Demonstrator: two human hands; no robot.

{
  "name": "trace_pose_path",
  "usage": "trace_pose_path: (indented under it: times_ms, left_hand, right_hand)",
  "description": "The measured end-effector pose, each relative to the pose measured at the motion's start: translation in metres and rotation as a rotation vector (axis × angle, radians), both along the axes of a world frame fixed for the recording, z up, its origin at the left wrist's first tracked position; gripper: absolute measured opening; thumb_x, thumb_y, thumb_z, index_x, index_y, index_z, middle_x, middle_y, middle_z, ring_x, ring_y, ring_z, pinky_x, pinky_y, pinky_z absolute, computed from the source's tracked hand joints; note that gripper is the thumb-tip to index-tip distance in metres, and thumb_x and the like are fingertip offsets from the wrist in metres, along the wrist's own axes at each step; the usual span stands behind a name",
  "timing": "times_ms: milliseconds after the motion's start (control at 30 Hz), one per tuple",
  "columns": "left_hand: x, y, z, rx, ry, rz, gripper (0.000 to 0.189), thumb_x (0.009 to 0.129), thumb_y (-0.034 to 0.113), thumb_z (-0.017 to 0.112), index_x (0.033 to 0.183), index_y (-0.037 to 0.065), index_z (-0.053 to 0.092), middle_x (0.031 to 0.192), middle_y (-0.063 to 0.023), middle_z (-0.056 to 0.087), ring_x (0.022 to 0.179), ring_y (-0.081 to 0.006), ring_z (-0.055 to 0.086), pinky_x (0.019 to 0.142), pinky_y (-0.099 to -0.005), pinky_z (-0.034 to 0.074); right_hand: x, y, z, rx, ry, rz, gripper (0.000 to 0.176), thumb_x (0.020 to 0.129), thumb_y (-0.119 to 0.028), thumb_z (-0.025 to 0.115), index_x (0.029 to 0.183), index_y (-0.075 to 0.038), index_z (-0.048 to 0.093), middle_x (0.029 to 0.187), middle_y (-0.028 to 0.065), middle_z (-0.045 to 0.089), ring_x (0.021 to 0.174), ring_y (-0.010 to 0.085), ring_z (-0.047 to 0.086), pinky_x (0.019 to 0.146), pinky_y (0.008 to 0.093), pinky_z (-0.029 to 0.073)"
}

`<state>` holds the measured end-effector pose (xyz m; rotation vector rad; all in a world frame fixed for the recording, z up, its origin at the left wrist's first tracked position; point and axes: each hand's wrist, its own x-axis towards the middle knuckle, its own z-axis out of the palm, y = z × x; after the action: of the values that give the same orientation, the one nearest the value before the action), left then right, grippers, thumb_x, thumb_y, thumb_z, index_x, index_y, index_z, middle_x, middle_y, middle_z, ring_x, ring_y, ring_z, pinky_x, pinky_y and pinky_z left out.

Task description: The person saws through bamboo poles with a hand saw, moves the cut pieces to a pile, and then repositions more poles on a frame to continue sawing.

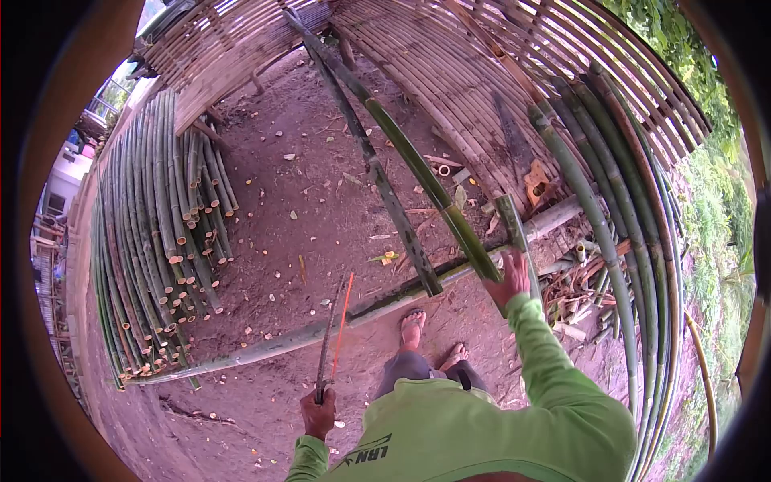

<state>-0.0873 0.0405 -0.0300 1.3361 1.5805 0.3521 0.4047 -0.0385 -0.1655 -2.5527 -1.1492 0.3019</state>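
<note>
My left hand (319, 414) is wrapped round the dark handle of a long blade (328, 337), which points up and away from me. An orange strip (343, 321) stands beside the blade. On the right, my right hand (511, 281) grips the near end of a green bamboo pole (438, 193) that slopes away to the upper left. A short upright bamboo piece (508, 218) stands next to this hand. Another, darker pole (393, 201) lies to the left, its near end over a long bamboo beam (281, 345) that crosses in front of my feet.
Stacked bamboo poles (161, 225) lie at the left. Long green poles (618, 185) lean at the right, beside a pile of offcuts (594, 281). Slatted bamboo panels (434, 72) stand at the back. Chips are scattered over the dirt ground (297, 193).
</note>
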Motion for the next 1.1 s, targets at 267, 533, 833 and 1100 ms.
trace_pose_path:
  times_ms: [267,533,833,1100]
  left_hand:
    - [0.02,0.012,0.004,0.004,-0.078,-0.075,0.034,0.091,0.026,0.061,0.064,0.006,0.052,0.051,0.0022,0.049,0.045,-0.0065,0.044,0.041,-0.0267,0.034]
    - [0.045,-0.006,0.018,0.093,-0.151,-0.153,0.034,0.092,0.026,0.06,0.066,0.005,0.052,0.053,0.0007,0.05,0.045,-0.0076,0.046,0.042,-0.0258,0.035]
    - [0.046,-0.024,0.024,0.1,-0.2,-0.161,0.037,0.092,0.028,0.059,0.066,0.004,0.051,0.051,-0.001,0.05,0.044,-0.0087,0.047,0.041,-0.0264,0.035]
    - [0.057,-0.006,0.018,0.116,-0.079,-0.212,0.039,0.092,0.033,0.06,0.066,0.005,0.051,0.052,0.0003,0.049,0.046,-0.0084,0.046,0.043,-0.0257,0.036]
  right_hand:
    - [-0.064,-0.012,0.011,-0.243,0.485,0.039,0.07,0.064,-0.028,0.071,0.127,-0.012,0.043,0.106,0.0218,0.062,0.1,0.0397,0.06,0.085,0.0467,0.048]
    - [-0.159,0.055,0.009,0.063,0.501,0.105,0.079,0.065,-0.039,0.075,0.129,-0.004,0.045,0.116,0.0247,0.058,0.105,0.0403,0.058,0.092,0.0449,0.047]
    - [-0.029,-0.231,-0.057,-0.414,0.308,-0.576,0.119,0.05,-0.036,0.089,0.145,-0.012,0.021,0.14,0.017,0.039,0.129,0.0359,0.037,0.106,0.0459,0.034]
    - [-0.001,-0.257,-0.127,-0.553,0.411,-0.407,0.065,0.055,-0.027,0.079,0.112,-0.006,0.054,0.105,0.0184,0.064,0.1,0.0376,0.06,0.089,0.0457,0.048]
